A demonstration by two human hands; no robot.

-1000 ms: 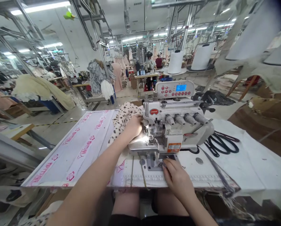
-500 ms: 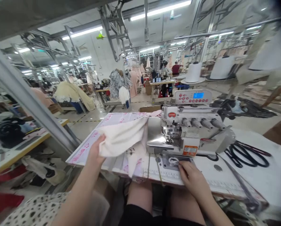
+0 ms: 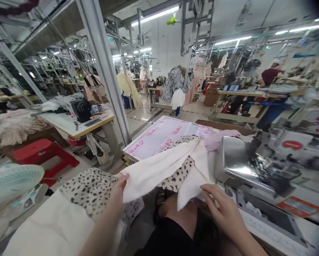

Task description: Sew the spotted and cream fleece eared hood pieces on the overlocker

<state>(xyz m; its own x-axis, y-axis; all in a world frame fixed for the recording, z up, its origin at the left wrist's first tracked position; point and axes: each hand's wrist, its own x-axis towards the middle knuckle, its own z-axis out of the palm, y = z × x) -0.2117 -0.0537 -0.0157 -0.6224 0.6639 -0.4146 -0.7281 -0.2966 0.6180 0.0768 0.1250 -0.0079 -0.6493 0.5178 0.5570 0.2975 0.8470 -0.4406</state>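
My left hand (image 3: 119, 190) is closed on the left end of a cream fabric piece (image 3: 159, 169), holding it stretched out over the table's front edge. Its reverse side shows black spots on cream (image 3: 179, 174). At the hanging corner of this cloth, my right hand (image 3: 225, 208) has its fingers stretched and slightly apart, fingertips touching or very close to the edge. To the right stands an overlock sewing machine (image 3: 236, 156), its shiny metal cover beside the cloth. A pale pink fabric piece (image 3: 219, 138) lies behind the cream one.
A white tabletop with pink print (image 3: 148, 140) extends to the left. Spotted and cream fabric (image 3: 90, 188) is heaped at my left, near a fan (image 3: 15, 179) and a red stool (image 3: 43, 153). A metal post (image 3: 106, 71) rises beyond the table. Other people work farther back.
The view has swung left. My right hand has left the machine's front plate and come to the cloth's edge. My left hand still holds the cloth, now drawn toward the spotted heap.
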